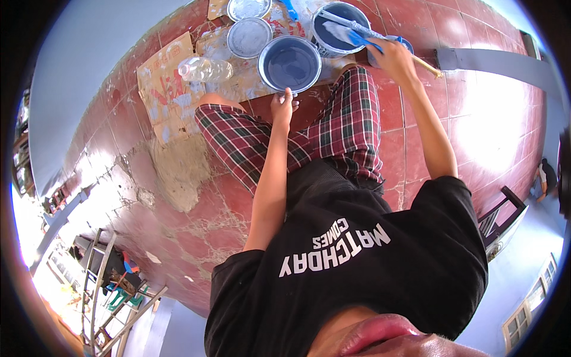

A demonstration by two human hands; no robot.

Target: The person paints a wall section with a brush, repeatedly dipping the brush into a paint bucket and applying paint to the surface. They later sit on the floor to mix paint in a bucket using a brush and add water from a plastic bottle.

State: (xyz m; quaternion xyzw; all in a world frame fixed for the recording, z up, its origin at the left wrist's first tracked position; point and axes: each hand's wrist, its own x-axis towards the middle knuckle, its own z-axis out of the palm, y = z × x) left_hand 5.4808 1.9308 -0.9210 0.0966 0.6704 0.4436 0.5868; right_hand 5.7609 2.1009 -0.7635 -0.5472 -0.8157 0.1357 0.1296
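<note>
My left hand (283,106) grips the near rim of a small tub of grey paint (289,67), thumb over the edge. My right hand (395,58) holds a blue-handled paintbrush (357,39) over a larger paint bucket (317,27). The brush's bristles are coated with pale paint. A paint-smeared stick (426,66) lies across that bucket and passes under my right hand; I cannot tell if the hand grips it too. A small blue-rimmed container (407,43) stands partly hidden behind the hand.
Paint-stained cardboard (167,89) covers part of the red tile floor (424,156). On it are a clear plastic bottle (207,70), two round lids (250,38) and another blue-handled tool (290,10). A wooden ladder (96,276) stands behind at left. Another person (545,178) is far right.
</note>
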